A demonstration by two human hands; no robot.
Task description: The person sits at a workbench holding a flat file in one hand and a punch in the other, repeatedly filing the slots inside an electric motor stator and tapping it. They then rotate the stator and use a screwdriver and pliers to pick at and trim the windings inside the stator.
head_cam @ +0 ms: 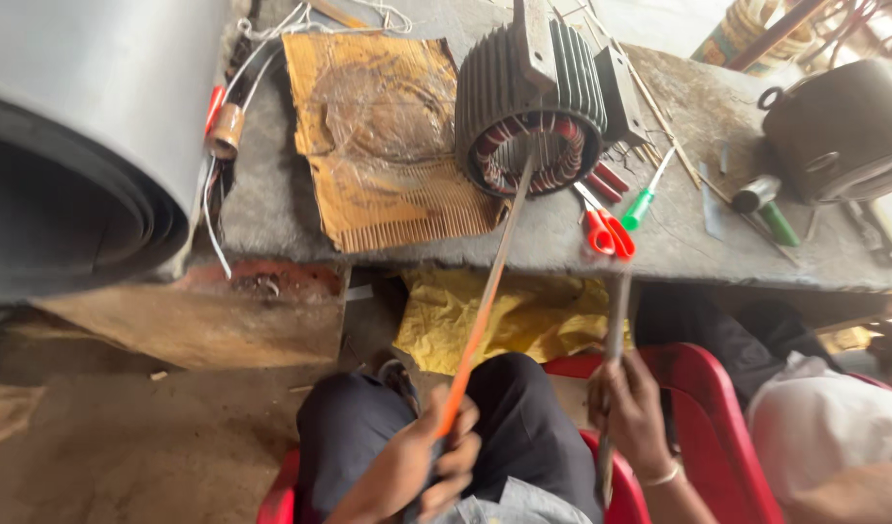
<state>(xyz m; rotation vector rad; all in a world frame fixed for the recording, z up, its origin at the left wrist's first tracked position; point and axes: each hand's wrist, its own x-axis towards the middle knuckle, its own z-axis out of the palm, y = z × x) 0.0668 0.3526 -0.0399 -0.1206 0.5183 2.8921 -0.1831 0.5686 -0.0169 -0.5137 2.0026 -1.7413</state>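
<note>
A ribbed grey motor stator with red-taped copper windings stands on the worn bench. My left hand grips a long thin strip, orange near my fingers and grey farther up, whose far end reaches into the stator's bore. Over my right knee, my right hand is closed around a second grey strip held roughly upright. I sit on a red plastic chair with dark trousers.
A torn brown cardboard sheet lies left of the stator. Red-handled scissors, a green-handled screwdriver and a dark metal pot sit to the right. A large grey roll fills the left. Another person sits at right.
</note>
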